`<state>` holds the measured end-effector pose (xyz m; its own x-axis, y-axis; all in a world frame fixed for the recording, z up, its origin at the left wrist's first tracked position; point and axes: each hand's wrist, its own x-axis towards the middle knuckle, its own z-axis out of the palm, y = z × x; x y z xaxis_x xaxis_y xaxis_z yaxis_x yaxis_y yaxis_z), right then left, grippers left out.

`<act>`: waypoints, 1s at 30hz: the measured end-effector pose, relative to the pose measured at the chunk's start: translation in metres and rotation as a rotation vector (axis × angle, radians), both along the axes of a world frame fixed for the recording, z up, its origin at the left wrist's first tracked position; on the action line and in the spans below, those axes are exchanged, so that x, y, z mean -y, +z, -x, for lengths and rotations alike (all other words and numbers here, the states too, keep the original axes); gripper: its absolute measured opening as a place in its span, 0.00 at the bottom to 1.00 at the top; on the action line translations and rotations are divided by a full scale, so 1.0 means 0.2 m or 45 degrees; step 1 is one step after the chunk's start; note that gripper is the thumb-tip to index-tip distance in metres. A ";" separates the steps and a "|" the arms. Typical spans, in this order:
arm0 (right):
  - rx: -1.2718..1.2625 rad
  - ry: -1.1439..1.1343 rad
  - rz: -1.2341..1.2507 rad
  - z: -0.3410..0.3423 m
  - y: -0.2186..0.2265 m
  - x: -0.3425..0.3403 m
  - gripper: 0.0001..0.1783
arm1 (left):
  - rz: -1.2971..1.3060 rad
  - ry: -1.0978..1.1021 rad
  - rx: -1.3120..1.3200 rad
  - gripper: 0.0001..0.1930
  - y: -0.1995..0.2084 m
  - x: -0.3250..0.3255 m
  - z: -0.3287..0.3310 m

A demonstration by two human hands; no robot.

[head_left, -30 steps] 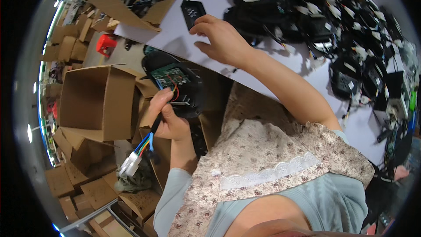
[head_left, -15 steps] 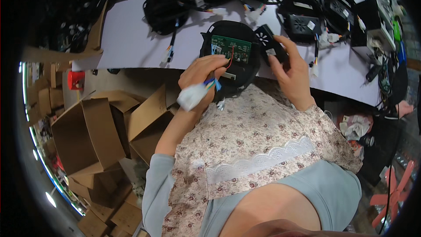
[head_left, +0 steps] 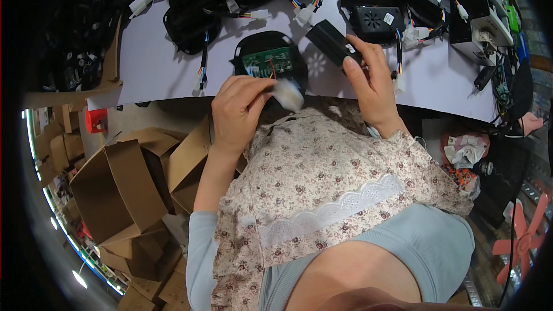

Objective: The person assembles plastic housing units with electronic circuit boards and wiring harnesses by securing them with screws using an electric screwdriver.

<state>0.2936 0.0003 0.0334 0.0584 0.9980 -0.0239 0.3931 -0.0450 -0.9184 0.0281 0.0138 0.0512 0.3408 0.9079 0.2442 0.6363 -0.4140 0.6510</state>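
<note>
A black rounded housing lies at the table's front edge, with a green circuit board and a short red wire inside it. My left hand is closed in a pinch at the near side of the housing, on the wire harness of a white plug connector, which is blurred by motion. The wires themselves are mostly hidden by my fingers. To the right, my right hand grips a black rectangular cover between thumb and fingers, tilted above the tabletop. A small white label shows on it.
Several similar black housings with coloured wires and white connectors line the back of the white table. A box-shaped device stands at the right. Open cardboard boxes sit at the lower left, and a pink fan at lower right.
My right hand has lifted and turned the cover, so its slotted face no longer shows. My left hand has swung the white connector to the right of its fingers. The whole view has shifted somewhat.
</note>
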 end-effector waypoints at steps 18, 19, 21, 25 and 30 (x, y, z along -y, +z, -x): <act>-0.916 0.208 0.097 0.15 0.04 0.03 0.29 | 0.021 0.045 0.476 0.08 -0.16 0.06 -0.18; -0.896 0.186 0.084 0.16 0.03 0.02 0.28 | -0.077 0.042 0.454 0.11 -0.16 0.06 -0.17; -0.696 0.210 0.069 0.15 0.01 0.02 0.27 | -0.142 -0.008 0.385 0.11 -0.17 0.07 -0.13; -0.208 0.203 -0.076 0.18 0.04 0.01 0.24 | -0.315 -0.082 0.315 0.14 -0.20 0.06 -0.10; 0.070 0.250 -0.160 0.21 0.01 0.00 0.24 | -0.344 -0.126 0.318 0.15 -0.21 0.05 -0.08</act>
<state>0.2524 -0.0001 0.0359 -0.1395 0.9853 0.0990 0.4326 0.1506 -0.8889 0.0444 0.0040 0.0085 0.3236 0.7648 0.5571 0.4200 -0.6437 0.6397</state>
